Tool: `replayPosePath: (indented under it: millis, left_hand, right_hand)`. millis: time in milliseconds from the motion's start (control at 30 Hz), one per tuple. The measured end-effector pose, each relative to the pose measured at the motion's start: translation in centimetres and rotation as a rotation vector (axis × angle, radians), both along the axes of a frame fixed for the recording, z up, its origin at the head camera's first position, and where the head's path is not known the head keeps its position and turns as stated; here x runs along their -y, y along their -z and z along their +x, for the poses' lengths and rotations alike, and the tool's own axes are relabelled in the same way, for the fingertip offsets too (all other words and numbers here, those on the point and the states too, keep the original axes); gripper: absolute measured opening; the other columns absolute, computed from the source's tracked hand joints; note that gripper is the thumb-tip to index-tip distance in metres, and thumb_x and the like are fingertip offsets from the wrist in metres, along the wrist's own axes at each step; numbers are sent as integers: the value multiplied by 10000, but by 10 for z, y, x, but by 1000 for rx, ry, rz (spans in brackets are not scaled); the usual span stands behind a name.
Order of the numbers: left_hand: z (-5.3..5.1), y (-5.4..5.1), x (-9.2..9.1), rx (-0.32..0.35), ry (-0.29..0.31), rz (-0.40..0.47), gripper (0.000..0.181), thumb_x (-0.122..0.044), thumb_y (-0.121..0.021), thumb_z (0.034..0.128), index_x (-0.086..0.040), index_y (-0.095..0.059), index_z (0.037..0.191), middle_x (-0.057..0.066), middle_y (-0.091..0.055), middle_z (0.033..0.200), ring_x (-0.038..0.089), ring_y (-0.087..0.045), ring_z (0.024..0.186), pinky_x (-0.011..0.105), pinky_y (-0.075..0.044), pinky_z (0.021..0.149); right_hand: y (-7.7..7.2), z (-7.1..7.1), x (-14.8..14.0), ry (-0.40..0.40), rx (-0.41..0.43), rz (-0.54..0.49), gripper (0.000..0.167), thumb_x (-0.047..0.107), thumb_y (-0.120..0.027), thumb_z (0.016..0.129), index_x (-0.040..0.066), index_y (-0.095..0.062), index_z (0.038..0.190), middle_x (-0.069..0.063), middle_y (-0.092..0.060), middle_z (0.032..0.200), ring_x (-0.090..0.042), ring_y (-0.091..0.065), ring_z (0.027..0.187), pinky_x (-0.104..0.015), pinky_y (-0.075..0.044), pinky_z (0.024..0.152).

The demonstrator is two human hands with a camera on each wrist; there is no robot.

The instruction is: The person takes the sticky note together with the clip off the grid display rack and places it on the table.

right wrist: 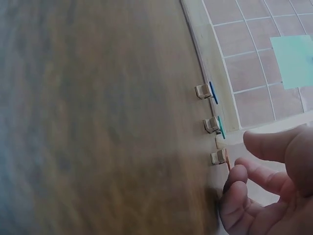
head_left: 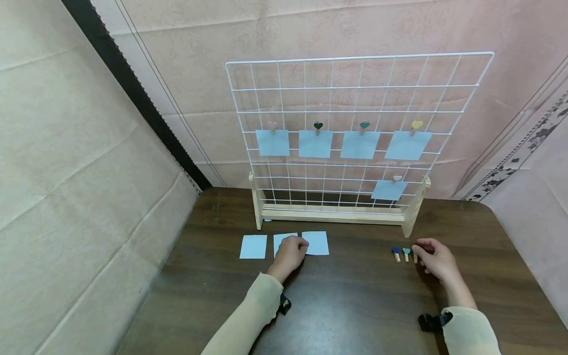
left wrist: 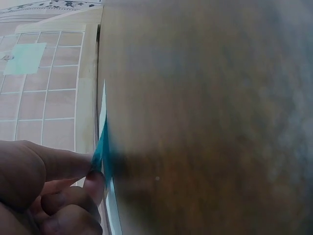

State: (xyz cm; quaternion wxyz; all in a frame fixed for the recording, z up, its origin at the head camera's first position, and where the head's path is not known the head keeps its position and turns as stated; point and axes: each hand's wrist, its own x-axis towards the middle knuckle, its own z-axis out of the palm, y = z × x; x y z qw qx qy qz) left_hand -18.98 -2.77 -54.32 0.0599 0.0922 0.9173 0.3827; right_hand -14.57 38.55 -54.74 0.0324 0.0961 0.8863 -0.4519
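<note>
My left hand (head_left: 290, 251) pinches the near edge of a light blue paper square (head_left: 317, 243) on the table; in the left wrist view this paper (left wrist: 103, 142) rises slightly between thumb and fingers. A second blue square (head_left: 279, 239) lies partly hidden under that hand, and a third square (head_left: 253, 246) lies to its left. Over on the right, my right hand (head_left: 437, 259) hovers by a small wooden clothespin (right wrist: 218, 157) with an orange edge, thumb and fingers apart. Beside it lie a teal heart clothespin (head_left: 406, 253) and a blue heart clothespin (head_left: 396, 254).
Behind the papers stands a white wire grid (head_left: 350, 167) on a wooden base (head_left: 333, 215). Several blue squares hang from it by heart clothespins, including one lower square (head_left: 389, 190). Brown table (head_left: 337, 305) surrounds the items; pale cloth (head_left: 88, 172) hangs at the left.
</note>
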Motion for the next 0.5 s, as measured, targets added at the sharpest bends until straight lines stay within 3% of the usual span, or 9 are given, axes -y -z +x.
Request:
replayPosePath:
  millis: [100,267,500]
  left_hand:
    - [-1,1,0,-9,3,0,217,-68,-625,1049,-67,-800,1176,95,-759,1156,194,-703,945,436,-603,870]
    - [-2,1,1,-17,15,24,204,-74,-613,1045,-81,-813,1081,31,-740,942,114,-602,731,350,-552,724]
    - [-2,2,0,-34,38,73,206,-112,-615,1044,-62,-797,1127,19,-731,925,114,-597,736,342,-540,735]
  right_hand:
    - [1,0,0,-1,-24,24,528,318,-549,1113,-110,-500,1419,-292,-604,1181,-184,-606,771,-331,-569,570]
    - [-4,-1,6,4,-66,35,530,321,-553,1111,-113,-512,1412,-256,-636,1121,-182,-621,779,-325,-565,571]
    - [-16,-3,14,40,-114,54,530,361,-541,1113,-87,-555,1395,-354,-593,1327,-211,-670,857,-302,-560,591]
